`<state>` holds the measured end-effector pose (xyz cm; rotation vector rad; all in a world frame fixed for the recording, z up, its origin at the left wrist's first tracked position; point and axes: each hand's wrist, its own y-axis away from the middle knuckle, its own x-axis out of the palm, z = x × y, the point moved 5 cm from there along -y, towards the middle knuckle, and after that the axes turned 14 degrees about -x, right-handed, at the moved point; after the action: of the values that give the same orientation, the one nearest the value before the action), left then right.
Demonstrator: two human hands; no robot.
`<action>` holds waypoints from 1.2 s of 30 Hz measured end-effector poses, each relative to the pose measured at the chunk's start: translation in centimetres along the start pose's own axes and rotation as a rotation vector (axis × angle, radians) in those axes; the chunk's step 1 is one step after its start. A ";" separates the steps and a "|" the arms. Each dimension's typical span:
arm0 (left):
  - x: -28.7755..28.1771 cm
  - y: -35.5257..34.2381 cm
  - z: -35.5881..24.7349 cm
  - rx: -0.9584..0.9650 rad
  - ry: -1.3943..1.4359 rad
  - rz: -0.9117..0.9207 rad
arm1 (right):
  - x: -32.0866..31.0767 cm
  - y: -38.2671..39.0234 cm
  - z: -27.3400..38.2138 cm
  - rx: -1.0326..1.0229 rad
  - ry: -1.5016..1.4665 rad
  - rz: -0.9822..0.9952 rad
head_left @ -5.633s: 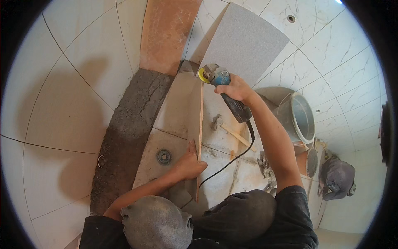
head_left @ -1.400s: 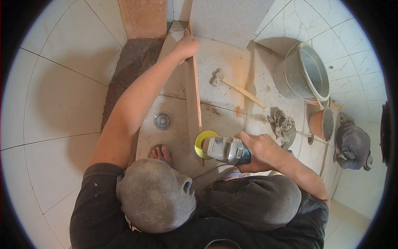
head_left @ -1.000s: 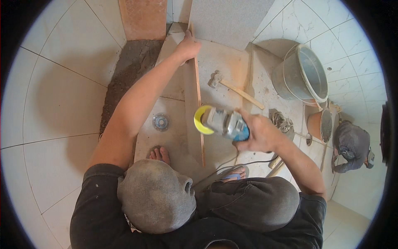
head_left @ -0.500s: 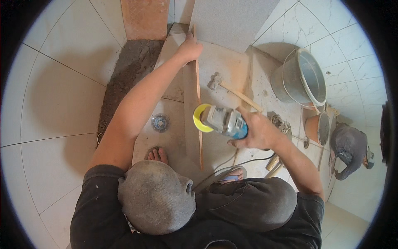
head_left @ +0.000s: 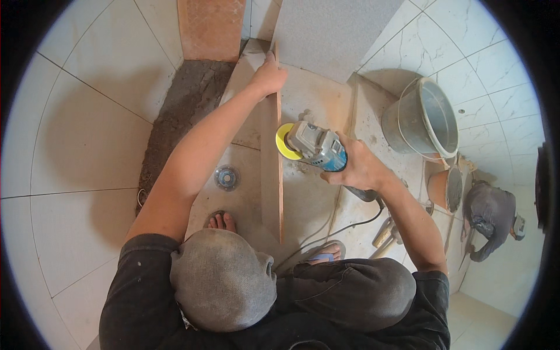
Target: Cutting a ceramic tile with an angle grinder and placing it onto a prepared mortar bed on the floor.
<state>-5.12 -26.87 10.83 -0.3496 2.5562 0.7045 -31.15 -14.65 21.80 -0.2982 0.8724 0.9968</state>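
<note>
A long tile strip [head_left: 270,175] stands on its edge over the floor, its narrow orange-brown side facing up. Near its far end, my left hand [head_left: 269,77] is closed around it. An angle grinder [head_left: 318,146] is in my right hand [head_left: 363,165], with my fingers wrapped round its body. Its yellow disc [head_left: 284,142] is at the strip's upper edge, about midway along; whether they touch, I cannot tell. Behind the grinder, a hammer [head_left: 306,116] is mostly hidden.
A large grey slab [head_left: 332,35] and an orange-brown tile [head_left: 211,29] lean at the back. Rough mortar [head_left: 189,93] runs along the left wall. A floor drain [head_left: 226,177] lies left of the strip. At right are a bucket [head_left: 402,119], an orange container [head_left: 438,188] and a black cord [head_left: 350,226].
My right hand has moved the grinder farther away along the strip's edge and turned it, so that it covers most of the hammer. My left hand keeps its hold on the strip.
</note>
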 end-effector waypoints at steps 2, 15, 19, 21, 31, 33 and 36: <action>-0.3 -0.5 0.2 0.021 -0.032 -0.047 | 0.2 0.2 1.0 -0.024 0.016 0.007; -0.7 -0.4 0.8 0.054 -0.013 -0.038 | -0.4 -1.3 1.0 0.001 0.029 0.007; -1.0 0.5 -0.1 0.033 -0.043 -0.040 | -0.3 -0.9 1.8 -0.028 0.046 0.018; -1.0 1.2 -0.6 0.019 0.010 0.004 | -0.5 -0.5 2.7 -0.027 0.077 0.056; -1.2 1.4 -0.3 0.059 -0.072 -0.056 | -0.5 -1.1 1.7 -0.059 0.059 0.001; -1.1 1.7 -0.1 0.027 -0.006 -0.007 | -0.5 -1.3 1.1 -0.048 0.067 -0.012; -1.1 1.5 -0.2 0.032 0.002 -0.008 | -0.6 -0.9 2.1 -0.009 0.059 0.044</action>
<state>-4.80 -25.55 12.15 -0.3502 2.5631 0.6599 -29.45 -14.28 23.45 -0.3190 0.9316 1.0372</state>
